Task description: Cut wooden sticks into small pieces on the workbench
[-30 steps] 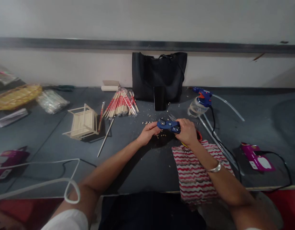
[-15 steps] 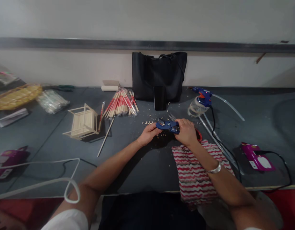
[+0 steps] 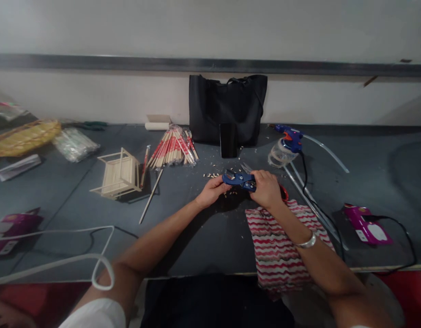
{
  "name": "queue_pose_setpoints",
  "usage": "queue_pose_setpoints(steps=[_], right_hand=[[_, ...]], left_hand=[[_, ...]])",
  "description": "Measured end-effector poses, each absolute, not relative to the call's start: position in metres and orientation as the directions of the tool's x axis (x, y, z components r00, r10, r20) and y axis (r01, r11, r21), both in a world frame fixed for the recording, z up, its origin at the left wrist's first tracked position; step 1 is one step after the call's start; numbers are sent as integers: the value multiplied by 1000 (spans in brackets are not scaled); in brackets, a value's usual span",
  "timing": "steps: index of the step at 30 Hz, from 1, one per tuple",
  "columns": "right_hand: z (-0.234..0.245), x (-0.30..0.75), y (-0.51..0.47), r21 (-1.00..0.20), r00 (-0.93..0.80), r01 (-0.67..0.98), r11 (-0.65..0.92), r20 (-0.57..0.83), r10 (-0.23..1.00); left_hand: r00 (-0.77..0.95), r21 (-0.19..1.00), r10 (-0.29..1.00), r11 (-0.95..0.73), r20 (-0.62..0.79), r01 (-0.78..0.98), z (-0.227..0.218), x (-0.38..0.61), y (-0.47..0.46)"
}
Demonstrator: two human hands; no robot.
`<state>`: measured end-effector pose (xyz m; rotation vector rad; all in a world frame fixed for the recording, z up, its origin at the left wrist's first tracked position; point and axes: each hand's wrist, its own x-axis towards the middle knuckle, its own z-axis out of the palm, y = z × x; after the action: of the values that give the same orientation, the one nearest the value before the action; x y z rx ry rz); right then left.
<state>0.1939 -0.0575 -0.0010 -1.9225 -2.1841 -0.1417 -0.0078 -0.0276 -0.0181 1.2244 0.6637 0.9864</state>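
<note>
My right hand (image 3: pixel 267 188) is closed around the handles of a blue cutter (image 3: pixel 239 178) held just above the dark table (image 3: pixel 203 228). My left hand (image 3: pixel 210 191) is pinched at the cutter's jaw end, its fingers closed on something too small to make out. Small pale wood bits (image 3: pixel 213 175) lie scattered on the table under and behind both hands. A red-and-white striped cloth (image 3: pixel 275 250) lies under my right forearm.
A black bag (image 3: pixel 227 107) and dark phone (image 3: pixel 227 139) stand behind. Wrapped chopsticks (image 3: pixel 172 150), a loose stick (image 3: pixel 150 196) and a small wooden frame (image 3: pixel 118 173) sit left. A blue glue gun (image 3: pixel 290 136) with glue sticks and a purple box (image 3: pixel 365 225) are right. White cord (image 3: pixel 77 259) loops near left.
Almost nothing differs; the cutter and both hands have shifted very slightly up and left.
</note>
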Motion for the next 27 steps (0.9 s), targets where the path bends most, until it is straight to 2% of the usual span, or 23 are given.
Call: queue_pose_setpoints(steps=[12,27], right_hand=[[2,193,-58,-66,-120,988,138,228,966],[12,191,-60,-91,-94,991,102,90,992]], left_hand=[[442,970,894,36,77,-240,-20,-9,-27],[459,969,882,6,111,-245,-23,-10,-26]])
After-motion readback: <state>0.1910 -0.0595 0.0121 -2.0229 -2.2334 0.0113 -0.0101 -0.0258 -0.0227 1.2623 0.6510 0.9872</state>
